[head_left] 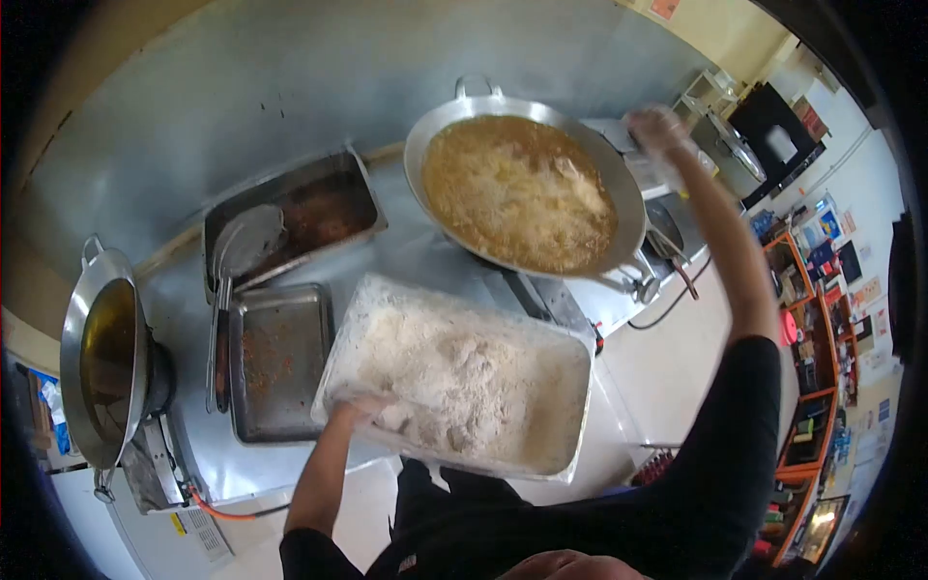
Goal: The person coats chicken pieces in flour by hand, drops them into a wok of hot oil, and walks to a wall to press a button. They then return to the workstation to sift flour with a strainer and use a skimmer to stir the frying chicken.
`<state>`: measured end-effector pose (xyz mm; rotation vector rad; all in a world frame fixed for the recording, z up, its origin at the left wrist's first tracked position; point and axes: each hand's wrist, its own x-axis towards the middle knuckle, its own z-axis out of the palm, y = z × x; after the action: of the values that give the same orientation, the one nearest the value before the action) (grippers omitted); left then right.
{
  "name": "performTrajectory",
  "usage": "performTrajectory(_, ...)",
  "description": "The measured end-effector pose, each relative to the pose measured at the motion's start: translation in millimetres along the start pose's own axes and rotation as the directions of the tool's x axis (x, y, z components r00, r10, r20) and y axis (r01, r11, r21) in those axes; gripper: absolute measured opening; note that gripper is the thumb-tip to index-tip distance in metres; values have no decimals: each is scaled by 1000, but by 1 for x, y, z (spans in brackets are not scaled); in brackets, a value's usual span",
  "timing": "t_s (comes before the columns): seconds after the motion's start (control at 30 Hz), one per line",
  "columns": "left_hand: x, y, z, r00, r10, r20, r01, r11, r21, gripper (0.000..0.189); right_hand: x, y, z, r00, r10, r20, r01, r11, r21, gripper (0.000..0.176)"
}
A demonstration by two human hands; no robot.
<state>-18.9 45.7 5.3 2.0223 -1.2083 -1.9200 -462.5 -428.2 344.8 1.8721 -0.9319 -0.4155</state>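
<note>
My left hand (365, 406) is closed over the left rim of a rectangular tub (578, 411), its fingers inside at the flour. Clumpy, pale flour (464, 377) covers the bottom of this tub, which is tilted in front of my body. My right hand (659, 130) is raised beyond the right rim of a large wok (421, 193). It looks coated with flour, and motion smears its fingers. Inside the wok, oil (512, 193) bubbles and foams. A pale battered piece (580, 184) shows at the right side of the oil.
A second wok (87, 290) with darker oil stands at the far left. Between the woks are a deep metal pan (333, 208) with a skimmer (246, 242) and a shallow tray (280, 416) holding crumbs. Orange shelves (812, 387) line the right side.
</note>
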Motion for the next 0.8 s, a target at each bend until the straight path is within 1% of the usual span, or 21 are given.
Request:
performTrajectory(0.03, 32, -34, 7, 997, 13, 79, 4, 979, -206, 76, -11, 25, -16, 1000, 24, 15, -23, 1000, -17, 32)
performTrajectory(0.07, 46, -49, 8, 985, 39, 168, 12, 956, -293, 76, -44, 28, -66, 990, 104, 95, -136, 879, 457, 31)
performTrajectory(0.1, 46, -44, 4, 967, 65, 248, 8, 959, -284, 76, -78, 31, -120, 967, 183, 176, -219, 253, 942, 30)
performTrajectory(0.13, 44, -34, 0, 944, 76, 321, 6, 969, -247, 76, -112, 34, -174, 932, 260, 252, -188, -247, 951, 29)
performTrajectory(0.2, 41, -13, 0, 904, 96, 416, -11, 979, -203, 76, -160, 1, -226, 941, 42, 335, -308, -299, 903, 33)
performTrajectory(0.23, 41, -5, 2, 890, 104, 445, -19, 982, -190, 76, -181, -35, -226, 954, -86, 288, -284, -570, 771, 39)
performTrajectory(0.27, 44, 6, 2, 878, 117, 464, -33, 982, -186, 75, -202, -71, -225, 948, -213, 235, -310, -775, 551, 45)
performTrajectory(0.3, 46, 15, 2, 869, 131, 477, -45, 981, -187, 75, -219, -110, -217, 921, -315, 228, -387, -794, 468, 41)
performTrajectory(0.37, 52, 29, 7, 861, 156, 484, -62, 977, -205, 75, -258, -230, -169, 817, -503, 282, -575, -746, 337, 36)
performTrajectory(0.4, 55, 36, 8, 860, 175, 480, -73, 972, -224, 75, -275, -298, -136, 761, -568, 315, -646, -713, 274, 35)
performTrajectory(0.47, 63, 38, 22, 863, 208, 461, -81, 957, -279, 75, -295, -426, -69, 701, -609, 372, -690, -712, 134, 36)
performTrajectory(0.53, 68, 40, 34, 871, 243, 428, -96, 936, -337, 75, -280, -504, -18, 718, -568, 403, -683, -687, 247, 43)
performTrajectory(0.57, 71, 40, 40, 873, 265, 410, -105, 922, -373, 75, -272, -528, -11, 750, -478, 458, -638, -336, 693, 45)
performTrajectory(0.6, 75, 42, 47, 873, 290, 392, -117, 905, -408, 75, -263, -537, -20, 802, -454, 389, -466, -67, 882, 47)
performTrajectory(0.63, 76, 45, 53, 869, 318, 378, -130, 886, -446, 75, -255, -546, -29, 848, -425, 316, -241, 222, 945, 48)
performTrajectory(0.67, 74, 47, 59, 866, 341, 366, -141, 869, -475, 75, -242, -538, -52, 861, -477, 178, -45, 277, 960, 48)
performTrajectory(0.73, 65, 60, 63, 823, 436, 363, -187, 813, -552, 71, -239, -533, -100, 899, -419, 130, -143, 1, 990, 52)
performTrajectory(0.77, 47, 79, 63, 858, 400, 323, -203, 840, -503, 65, -244, -536, -122, 910, -328, 255, -366, -342, 865, 59)
performTrajectory(0.8, 44, 85, 59, 849, 411, 332, -210, 839, -502, 64, -237, -518, -145, 908, -325, 266, -413, -581, 701, 57)
